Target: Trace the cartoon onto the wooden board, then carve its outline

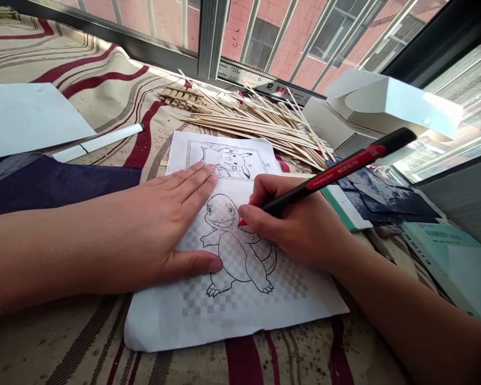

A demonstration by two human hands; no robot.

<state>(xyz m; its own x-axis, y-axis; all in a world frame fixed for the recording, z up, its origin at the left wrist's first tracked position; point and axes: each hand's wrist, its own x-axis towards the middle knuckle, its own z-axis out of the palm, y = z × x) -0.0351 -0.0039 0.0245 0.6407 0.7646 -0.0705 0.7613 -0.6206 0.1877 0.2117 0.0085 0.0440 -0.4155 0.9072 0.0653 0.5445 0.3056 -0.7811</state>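
My left hand (176,214) lies flat on a printed sheet (240,326), pressing it to the cloth and holding nothing. The sheet carries black line drawings of a cartoon lizard (240,256) and, partly under my fingers, a framed cartoon creature (228,160). My right hand (288,219) grips a red-and-black pen (344,168). Its red tip touches the paper beside the lizard's head. Part of the lizard's body is hidden by my hands.
Thin wooden sticks (256,120) lie heaped behind the sheet, beside an opened white cardboard box (385,101). A white marker (98,143), white paper (28,120) and a dark blue sheet (56,184) lie left on the patterned cloth (104,91). Books (444,267) sit right, below a window.
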